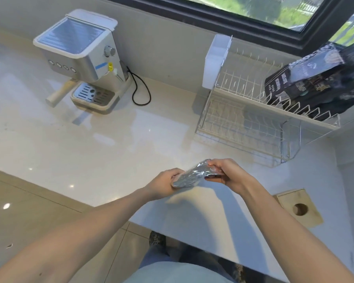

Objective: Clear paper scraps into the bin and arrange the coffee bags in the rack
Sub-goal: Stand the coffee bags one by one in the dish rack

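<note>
A crinkled silvery packet [192, 175] is pinched at both ends, the left hand [165, 183] closed round its lower end and the right hand [227, 174] round its upper, above the countertop [110, 144]. It is probably being held level for slotting (its contents cannot be told). Dark coffee bags [315, 82] are already stood in the upper tier of the rack [253, 119], well apart.

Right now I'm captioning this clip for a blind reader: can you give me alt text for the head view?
Both hands, left and right, hold a crinkled silvery packet above a pale countertop. Behind stand an espresso machine at left and a wire dish rack at right, with black coffee bags on the rack's upper tier. A wooden block with a round hole sits near right.
</note>
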